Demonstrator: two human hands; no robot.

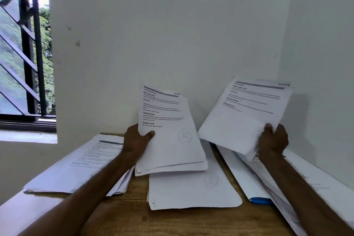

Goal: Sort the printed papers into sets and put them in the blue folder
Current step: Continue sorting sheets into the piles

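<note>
My left hand (136, 141) grips a raised sheaf of printed papers (168, 130) at its left edge, the top sheet marked with a circled 2. My right hand (273, 140) grips a second raised stack of printed papers (243, 113) at its lower right corner, tilted toward the wall. Flat on the wooden table (172, 220) lies a stack (191, 189) with a circled mark. Another printed stack (76, 166) lies at the left under my left forearm. The blue folder (260, 200) shows only as a blue corner under papers at the right.
White walls meet in a corner right behind the table. A barred window (24, 53) is at the left. More white sheets (316, 184) lie along the right wall under my right forearm.
</note>
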